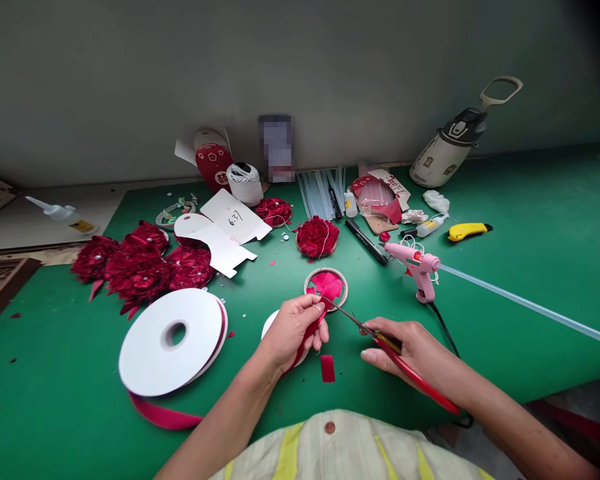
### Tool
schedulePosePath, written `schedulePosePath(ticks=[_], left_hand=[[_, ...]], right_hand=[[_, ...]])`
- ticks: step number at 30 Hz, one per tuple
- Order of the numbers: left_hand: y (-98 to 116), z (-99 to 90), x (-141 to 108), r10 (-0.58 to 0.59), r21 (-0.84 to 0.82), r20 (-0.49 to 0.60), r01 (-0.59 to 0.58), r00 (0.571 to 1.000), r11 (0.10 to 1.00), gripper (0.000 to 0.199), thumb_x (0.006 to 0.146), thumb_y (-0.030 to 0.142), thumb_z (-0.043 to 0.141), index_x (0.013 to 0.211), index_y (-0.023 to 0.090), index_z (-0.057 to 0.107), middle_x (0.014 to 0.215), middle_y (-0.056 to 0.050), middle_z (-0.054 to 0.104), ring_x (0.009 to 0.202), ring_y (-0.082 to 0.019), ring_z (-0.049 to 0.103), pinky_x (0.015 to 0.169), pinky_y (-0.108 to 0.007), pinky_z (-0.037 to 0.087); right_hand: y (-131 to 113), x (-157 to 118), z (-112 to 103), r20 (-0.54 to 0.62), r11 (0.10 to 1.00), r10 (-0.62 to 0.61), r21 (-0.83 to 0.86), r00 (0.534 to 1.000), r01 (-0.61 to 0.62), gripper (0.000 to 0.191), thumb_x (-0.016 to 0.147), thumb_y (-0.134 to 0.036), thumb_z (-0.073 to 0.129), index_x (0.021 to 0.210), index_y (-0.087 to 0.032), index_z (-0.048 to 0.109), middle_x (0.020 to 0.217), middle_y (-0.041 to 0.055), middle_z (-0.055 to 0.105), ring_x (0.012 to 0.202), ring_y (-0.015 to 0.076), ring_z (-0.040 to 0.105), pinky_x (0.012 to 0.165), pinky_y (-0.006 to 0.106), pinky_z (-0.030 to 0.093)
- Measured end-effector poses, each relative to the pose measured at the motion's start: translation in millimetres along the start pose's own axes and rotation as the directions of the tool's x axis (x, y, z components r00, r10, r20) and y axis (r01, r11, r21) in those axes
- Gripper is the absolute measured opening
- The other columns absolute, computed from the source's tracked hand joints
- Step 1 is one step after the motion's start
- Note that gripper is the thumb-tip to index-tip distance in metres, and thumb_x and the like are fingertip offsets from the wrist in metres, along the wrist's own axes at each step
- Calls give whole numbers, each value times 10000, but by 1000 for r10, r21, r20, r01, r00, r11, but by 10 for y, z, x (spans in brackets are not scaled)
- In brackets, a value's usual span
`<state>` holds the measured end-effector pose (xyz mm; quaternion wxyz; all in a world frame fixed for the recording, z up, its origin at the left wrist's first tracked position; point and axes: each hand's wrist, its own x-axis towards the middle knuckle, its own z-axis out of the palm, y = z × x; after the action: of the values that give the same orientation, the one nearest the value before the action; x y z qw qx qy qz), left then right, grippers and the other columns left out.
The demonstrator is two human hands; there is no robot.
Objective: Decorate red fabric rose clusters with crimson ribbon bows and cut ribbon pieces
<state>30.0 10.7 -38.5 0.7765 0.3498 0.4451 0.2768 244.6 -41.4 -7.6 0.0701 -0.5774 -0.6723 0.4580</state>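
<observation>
The left hand (297,327) pinches a dark red ribbon (310,331) between thumb and fingers, close to the ribbon's upper end. The ribbon's long axis slants from lower left, near the wrist, to upper right, at the fingertips. The right hand (415,347) lies to the right and a little closer to the body, its fingers wrapped around the red-handled scissors (403,365), the thumb standing apart from the forefinger. The scissors point up and to the left, away from the right forearm, so their line runs roughly across the ribbon's, and the tips reach the left fingertips; whether they touch the ribbon, or are fully closed, I cannot tell. Of the two hands, the left is nearer the ribbon's end, while the right meets it only through the blades. Just beyond the tips sits a cardboard ring (346,287) with bright red pieces (329,285) inside. A short cut strip (327,369) lies on the worktop (530,350) between the hands, nearer the body. Farther out, a large white spool (147,347) stands to the left and a pink glue gun (414,263) to the right.
</observation>
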Motion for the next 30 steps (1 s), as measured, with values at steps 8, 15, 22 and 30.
schedulePosePath(ticks=[8, 15, 22, 30], left_hand=[[-11, -6, -2, -7, -14, -2, 7, 1000, 1000, 207, 836, 337, 542, 901, 141, 527, 506, -12, 599, 336, -55, 427, 342, -155, 226], [2, -6, -4, -18, -2, 1, 18, 1000, 1000, 201, 837, 334, 536, 873, 136, 527, 501, -14, 592, 334, -52, 422, 342, -154, 220], [-9, -13, -6, -9, 10, -5, 9, 1000, 1000, 194, 830, 334, 542, 825, 142, 516, 488, -13, 586, 329, -49, 414, 335, -151, 205], [2, -24, -19, 4, 25, -33, -3, 999, 1000, 228, 809, 368, 568, 785, 146, 519, 491, -11, 583, 344, -49, 425, 345, -150, 204]], right_hand=[[30, 24, 15, -24, 1000, -5, 25, 1000, 5, 370, 829, -519, 518, 980, -193, 608, 602, -51, 389, 567, 112, 305, 532, 224, 290], [34, 23, 35, -62, 1000, 3, 23, 998, -2, 409, 815, -545, 517, 956, -179, 633, 598, -45, 399, 574, 114, 308, 531, 217, 307], [127, 46, 64, -80, 999, -17, -28, 997, 15, 460, 780, -576, 542, 924, -159, 674, 570, -45, 425, 553, 108, 329, 519, 207, 327], [147, 107, 122, -148, 998, -36, -54, 988, 28, 462, 783, -574, 543, 870, -146, 692, 525, -39, 471, 524, 105, 361, 507, 212, 308]])
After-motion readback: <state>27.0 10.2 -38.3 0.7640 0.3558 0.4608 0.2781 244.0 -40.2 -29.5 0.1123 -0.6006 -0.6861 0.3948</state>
